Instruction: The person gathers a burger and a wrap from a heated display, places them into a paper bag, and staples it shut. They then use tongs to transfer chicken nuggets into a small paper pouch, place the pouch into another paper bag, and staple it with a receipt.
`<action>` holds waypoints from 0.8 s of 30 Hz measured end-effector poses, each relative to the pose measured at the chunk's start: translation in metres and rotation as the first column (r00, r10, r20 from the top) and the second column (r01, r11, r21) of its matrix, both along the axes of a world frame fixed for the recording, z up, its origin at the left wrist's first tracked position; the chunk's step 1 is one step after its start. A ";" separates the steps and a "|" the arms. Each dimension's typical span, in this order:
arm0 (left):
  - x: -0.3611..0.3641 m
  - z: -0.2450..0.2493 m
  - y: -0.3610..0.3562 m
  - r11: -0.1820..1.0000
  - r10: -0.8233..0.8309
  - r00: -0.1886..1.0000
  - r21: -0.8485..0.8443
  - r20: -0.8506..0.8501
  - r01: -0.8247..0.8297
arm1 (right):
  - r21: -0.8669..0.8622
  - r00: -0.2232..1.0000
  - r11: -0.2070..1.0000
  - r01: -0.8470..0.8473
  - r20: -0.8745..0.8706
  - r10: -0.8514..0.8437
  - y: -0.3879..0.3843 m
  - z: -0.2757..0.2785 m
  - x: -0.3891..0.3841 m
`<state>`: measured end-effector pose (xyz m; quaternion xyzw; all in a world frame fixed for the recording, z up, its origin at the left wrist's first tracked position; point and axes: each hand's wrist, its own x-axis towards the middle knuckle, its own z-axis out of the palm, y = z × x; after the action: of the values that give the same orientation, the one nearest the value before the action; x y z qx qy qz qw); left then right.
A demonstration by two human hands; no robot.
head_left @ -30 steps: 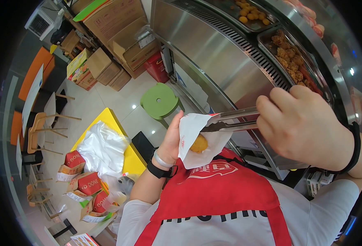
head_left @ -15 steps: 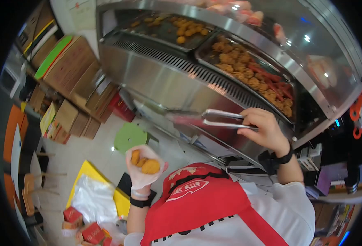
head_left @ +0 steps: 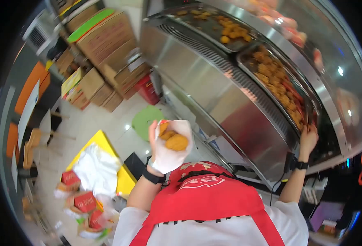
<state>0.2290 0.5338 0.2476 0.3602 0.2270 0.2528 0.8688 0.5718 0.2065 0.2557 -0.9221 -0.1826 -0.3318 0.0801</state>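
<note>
My left hand (head_left: 152, 135) is wrapped round a white paper bag (head_left: 184, 128), held up in front of the red apron. Several golden breaded pieces (head_left: 177, 142) fill its open mouth. At the near end of the right metal tray (head_left: 243, 61), my right hand (head_left: 309, 140) grips the metal tongs (head_left: 309, 112), whose arms reach over the tray's edge. Fried breaded chunks (head_left: 274, 78) lie in that tray, with red sausages (head_left: 293, 96) along its far side. The tongs' tips overlap the sausages in this view, and the tips are blurred.
A second tray (head_left: 201, 25) with small round fried pieces is at the left of the glass-fronted steel warmer (head_left: 213, 86). On the floor are a green stool (head_left: 142, 121) and cardboard boxes (head_left: 107, 45). Red takeaway boxes (head_left: 84, 201) are beside a yellow table (head_left: 125, 180).
My right hand has moved the tongs from in front of the warmer to the right tray. The left hand still holds the paper bag, and the view has shifted.
</note>
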 end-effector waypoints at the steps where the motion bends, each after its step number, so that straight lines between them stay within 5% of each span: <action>1: 0.003 -0.015 0.006 0.889 -0.039 0.970 -0.434 0.241 0.143 | -0.029 0.987 0.996 0.084 -0.138 -0.087 0.008 0.007 -0.009; 2: 0.005 -0.023 0.012 0.597 0.037 0.876 -0.714 0.480 0.366 | -0.093 0.982 0.990 0.109 -0.144 -0.121 0.007 0.005 -0.005; 5: 0.004 -0.008 0.005 0.702 0.089 0.915 -0.677 0.394 0.223 | -0.076 0.997 0.997 0.034 0.075 -0.028 0.032 0.014 -0.008; 7: 0.001 0.000 0.000 0.785 0.092 0.936 -0.604 0.339 0.141 | 0.015 0.951 0.956 -0.291 0.117 0.288 0.059 0.027 -0.019; 8: -0.001 0.001 -0.001 0.849 0.069 0.958 -0.520 0.279 0.091 | 0.135 0.890 0.881 -0.453 0.005 0.457 0.082 0.033 -0.032; 10: -0.005 -0.031 0.001 0.879 0.060 0.964 -0.471 0.258 0.072 | 0.236 0.724 0.722 -0.651 -0.093 0.683 0.130 0.037 -0.066; 12: -0.008 -0.056 -0.002 0.639 0.254 0.935 -0.768 0.249 0.030 | 0.419 0.303 0.397 -0.817 -0.274 0.913 0.173 0.029 -0.095; 13: -0.001 -0.014 -0.031 0.830 0.490 0.871 -0.314 0.014 -0.462 | 0.411 0.138 0.278 -0.868 -0.338 0.931 0.190 0.025 -0.113; 14: -0.008 -0.035 -0.031 0.808 0.531 0.847 -0.310 0.015 -0.501 | 0.409 -0.028 0.150 -0.900 -0.397 0.918 0.206 0.023 -0.131; 16: -0.029 -0.114 -0.027 0.895 0.241 0.843 -0.446 0.481 -0.002 | 0.458 -0.408 -0.195 -0.867 -0.430 0.805 0.229 0.026 -0.168; 18: -0.041 -0.114 -0.045 0.915 0.263 0.742 -0.404 0.617 0.011 | 0.530 -0.670 -0.430 -0.730 -0.432 0.604 0.242 0.028 -0.203; 19: -0.040 -0.081 -0.060 0.839 0.460 0.818 -0.471 0.345 -0.274 | 0.490 -0.715 -0.521 -0.699 -0.446 0.539 0.246 0.026 -0.218; 20: -0.042 -0.064 -0.072 0.695 0.636 0.771 -0.466 0.043 -0.547 | 0.447 -0.755 -0.613 -0.651 -0.459 0.468 0.248 0.023 -0.233; 24: -0.066 -0.070 -0.123 0.417 0.835 0.539 -0.509 -0.114 -0.753 | 0.292 -0.819 -0.801 -0.522 -0.434 0.375 0.248 0.000 -0.277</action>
<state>0.1627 0.4108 0.1777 -0.0509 0.3581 0.5929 0.7195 0.2952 0.4540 0.2557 -0.1336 -0.9466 0.2154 0.1993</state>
